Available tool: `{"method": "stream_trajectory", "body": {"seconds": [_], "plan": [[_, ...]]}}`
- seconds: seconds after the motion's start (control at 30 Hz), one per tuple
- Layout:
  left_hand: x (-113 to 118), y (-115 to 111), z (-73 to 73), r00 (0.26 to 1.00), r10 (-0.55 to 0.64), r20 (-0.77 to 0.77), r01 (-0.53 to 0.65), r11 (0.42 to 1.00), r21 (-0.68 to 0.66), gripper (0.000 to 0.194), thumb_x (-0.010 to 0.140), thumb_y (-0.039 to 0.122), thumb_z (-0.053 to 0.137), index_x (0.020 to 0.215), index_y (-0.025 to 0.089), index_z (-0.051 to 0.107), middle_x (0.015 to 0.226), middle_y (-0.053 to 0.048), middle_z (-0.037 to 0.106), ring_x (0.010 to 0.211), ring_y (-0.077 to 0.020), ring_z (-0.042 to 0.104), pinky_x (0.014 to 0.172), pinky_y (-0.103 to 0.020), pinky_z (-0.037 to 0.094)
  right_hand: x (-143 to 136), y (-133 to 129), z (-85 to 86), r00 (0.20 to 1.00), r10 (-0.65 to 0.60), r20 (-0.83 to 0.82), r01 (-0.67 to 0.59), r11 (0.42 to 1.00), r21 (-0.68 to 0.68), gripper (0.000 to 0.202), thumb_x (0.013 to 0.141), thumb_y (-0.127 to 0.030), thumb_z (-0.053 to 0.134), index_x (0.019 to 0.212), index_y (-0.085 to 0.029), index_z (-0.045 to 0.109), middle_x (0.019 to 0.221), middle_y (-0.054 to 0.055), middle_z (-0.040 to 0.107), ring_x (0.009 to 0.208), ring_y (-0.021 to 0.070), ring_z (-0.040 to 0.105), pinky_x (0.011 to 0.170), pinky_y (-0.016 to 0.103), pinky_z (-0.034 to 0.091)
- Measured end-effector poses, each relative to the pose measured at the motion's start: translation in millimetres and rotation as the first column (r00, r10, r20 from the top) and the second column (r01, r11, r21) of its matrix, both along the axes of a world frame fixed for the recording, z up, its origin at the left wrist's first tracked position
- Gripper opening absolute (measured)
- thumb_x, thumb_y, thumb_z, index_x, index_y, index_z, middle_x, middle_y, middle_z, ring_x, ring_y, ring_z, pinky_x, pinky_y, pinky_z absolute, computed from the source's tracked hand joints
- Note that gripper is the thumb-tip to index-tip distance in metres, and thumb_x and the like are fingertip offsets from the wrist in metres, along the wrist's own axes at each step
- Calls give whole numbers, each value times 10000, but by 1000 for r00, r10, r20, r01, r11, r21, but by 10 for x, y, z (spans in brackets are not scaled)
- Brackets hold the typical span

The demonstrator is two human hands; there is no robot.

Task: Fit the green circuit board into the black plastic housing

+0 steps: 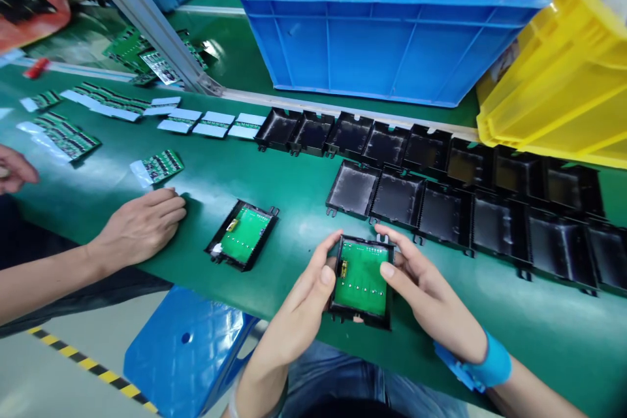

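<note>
Between my two hands is a black case with a green circuit board [363, 277] inside it, board side up, near the table's front edge. My left hand [311, 290] grips its left side, thumb on the rim. Along the right side, my right hand [421, 281] holds the case, its thumb over the board's edge; a blue band is on that wrist. Another black case with a green board [247, 233] lies on the table to the left. Empty black cases [399, 196] stand in two rows behind my hands.
A co-worker's fist [142, 225] rests on the green table [289, 189] at left; another hand [17, 170] is at the far left. Loose circuit boards [164, 166] lie beyond. A blue bin [372, 46] and yellow bin [563, 91] stand behind; a blue stool [183, 353] is below.
</note>
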State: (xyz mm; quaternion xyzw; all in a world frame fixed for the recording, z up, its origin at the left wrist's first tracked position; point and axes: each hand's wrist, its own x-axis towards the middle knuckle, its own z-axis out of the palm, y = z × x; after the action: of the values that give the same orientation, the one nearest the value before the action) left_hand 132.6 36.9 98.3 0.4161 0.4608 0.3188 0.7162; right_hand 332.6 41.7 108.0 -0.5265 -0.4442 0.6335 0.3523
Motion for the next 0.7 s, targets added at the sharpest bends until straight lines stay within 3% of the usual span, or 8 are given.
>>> {"method": "stream_trajectory", "body": {"seconds": [0.13,0.33,0.43,0.57,0.7], "plan": [[-20,-29,32,998,0,-68,2,999,33,599,978,567,427,1518,326,330,1536,-39,431,1412,-285,392,1169,-461,349,-2,-49,-26,999,-10,44,7,998,68,533,960,-418,533,1449,-265,387,761,-44,413,672,113,481,710,235,528],[13,-60,-2,997,-35,-64,40,997,70,636,975,420,515,1542,357,233,1429,-49,528,1185,-244,583,1062,-435,460,-12,-79,-93,996,22,86,-29,996,80,583,950,-411,524,1483,-283,327,873,1,542,780,153,572,753,299,543],[54,-98,-58,982,-2,-189,30,988,149,745,918,319,603,1548,347,206,1415,-59,528,1247,-271,535,1085,-448,436,-32,-107,-151,993,40,107,-51,993,105,685,902,-361,589,1500,-298,259,1076,47,602,938,193,627,831,351,557],[118,-140,-96,929,28,-370,54,976,210,782,871,212,618,1529,386,232,1418,-32,529,1277,-293,503,1073,-471,433,-66,-168,-237,965,7,261,-60,979,196,707,866,-303,617,1482,-352,272,1402,58,507,1162,249,585,951,435,520],[122,-153,-109,909,21,-417,81,971,225,781,873,187,595,1526,404,225,1439,-17,520,1222,-277,549,1032,-456,471,-64,-202,-255,952,-10,307,-51,980,190,683,877,-320,597,1480,-343,278,1303,59,573,1090,251,607,913,447,528]]}}
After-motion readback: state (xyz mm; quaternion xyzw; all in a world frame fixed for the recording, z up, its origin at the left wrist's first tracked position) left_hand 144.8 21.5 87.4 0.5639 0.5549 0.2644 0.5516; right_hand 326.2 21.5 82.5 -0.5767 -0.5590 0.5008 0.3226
